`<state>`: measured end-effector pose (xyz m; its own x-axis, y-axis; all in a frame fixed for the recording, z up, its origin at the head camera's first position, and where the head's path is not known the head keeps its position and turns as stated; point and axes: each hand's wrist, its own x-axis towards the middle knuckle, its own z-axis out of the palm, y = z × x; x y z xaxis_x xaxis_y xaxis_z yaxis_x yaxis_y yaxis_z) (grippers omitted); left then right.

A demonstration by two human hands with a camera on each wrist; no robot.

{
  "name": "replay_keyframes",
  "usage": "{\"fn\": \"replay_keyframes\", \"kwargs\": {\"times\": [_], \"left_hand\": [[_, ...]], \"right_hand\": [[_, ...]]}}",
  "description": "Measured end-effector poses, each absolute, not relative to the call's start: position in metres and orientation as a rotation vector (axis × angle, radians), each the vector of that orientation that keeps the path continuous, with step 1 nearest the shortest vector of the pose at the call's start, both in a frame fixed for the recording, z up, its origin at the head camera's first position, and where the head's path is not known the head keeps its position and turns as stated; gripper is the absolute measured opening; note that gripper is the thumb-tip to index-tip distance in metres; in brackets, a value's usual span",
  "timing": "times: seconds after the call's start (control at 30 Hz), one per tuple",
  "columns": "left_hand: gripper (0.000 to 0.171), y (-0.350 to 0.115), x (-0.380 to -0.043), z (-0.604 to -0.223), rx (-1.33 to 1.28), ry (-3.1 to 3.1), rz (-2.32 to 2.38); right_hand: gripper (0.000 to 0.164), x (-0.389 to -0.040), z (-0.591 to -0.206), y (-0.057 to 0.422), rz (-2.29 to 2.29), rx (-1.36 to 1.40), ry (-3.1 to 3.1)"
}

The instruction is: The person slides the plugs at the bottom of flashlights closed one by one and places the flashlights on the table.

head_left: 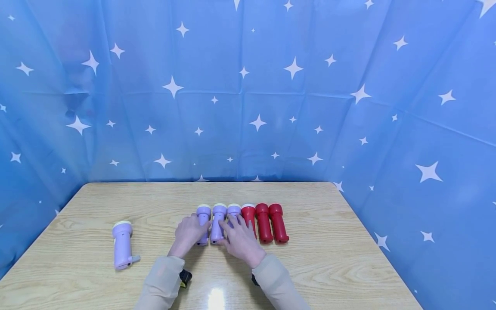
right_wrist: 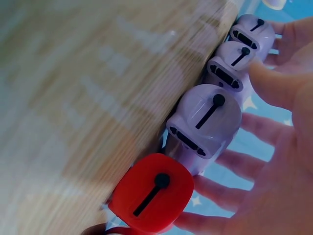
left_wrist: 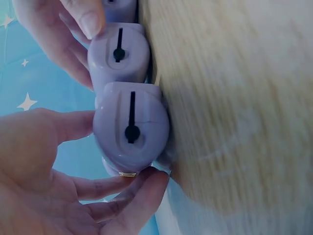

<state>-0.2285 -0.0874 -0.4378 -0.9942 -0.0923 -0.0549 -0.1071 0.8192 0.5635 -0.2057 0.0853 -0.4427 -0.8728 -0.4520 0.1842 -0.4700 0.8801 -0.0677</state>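
Three purple flashlights lie side by side on the wooden table, lens ends away from me. My left hand [head_left: 187, 232] holds the leftmost purple flashlight [left_wrist: 129, 122], its thumb on the inner side and fingers curled around the outer side. My right hand [head_left: 242, 241] spreads over the row from above. Its thumb touches the middle purple flashlight [right_wrist: 232, 61]. The other fingers extend over the third purple flashlight [right_wrist: 210, 115] and beside the neighbouring red flashlight [right_wrist: 156, 191], which has a white rim. Each flashlight's butt end shows a black keyhole-shaped slot.
Two more red flashlights [head_left: 264, 224] continue the row to the right. Apart at the left lies another purple flashlight [head_left: 122, 247] with a grey tab sticking out near its base. A blue curtain with white stars [head_left: 248, 107] hangs behind the wooden table [head_left: 329, 258].
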Motion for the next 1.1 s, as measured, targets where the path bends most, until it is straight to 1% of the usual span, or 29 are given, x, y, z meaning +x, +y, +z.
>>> {"fn": "replay_keyframes", "kwargs": {"times": [0.17, 0.47, 0.7, 0.93, 1.1], "left_hand": [[0.057, -0.087, -0.227, -0.435, -0.161, 2.962, 0.895], [0.061, -0.088, -0.221, -0.432, -0.115, 2.988, 0.878], [0.058, -0.094, -0.215, -0.425, -0.101, 3.015, 0.805], [0.057, -0.112, -0.207, -0.417, -0.11, 3.109, 0.777], [0.058, -0.134, -0.202, -0.415, -0.174, 3.158, 0.745]], "right_hand": [[0.051, -0.206, -0.442, 0.086, 0.169, 0.71, -2.905], [0.053, -0.205, -0.44, 0.087, 0.17, 0.727, -2.919], [0.054, -0.204, -0.44, 0.088, 0.2, 0.72, -2.942], [0.056, -0.204, -0.441, 0.088, 0.19, 0.7, -2.97], [0.056, -0.206, -0.441, 0.087, 0.206, 0.688, -2.988]]}}
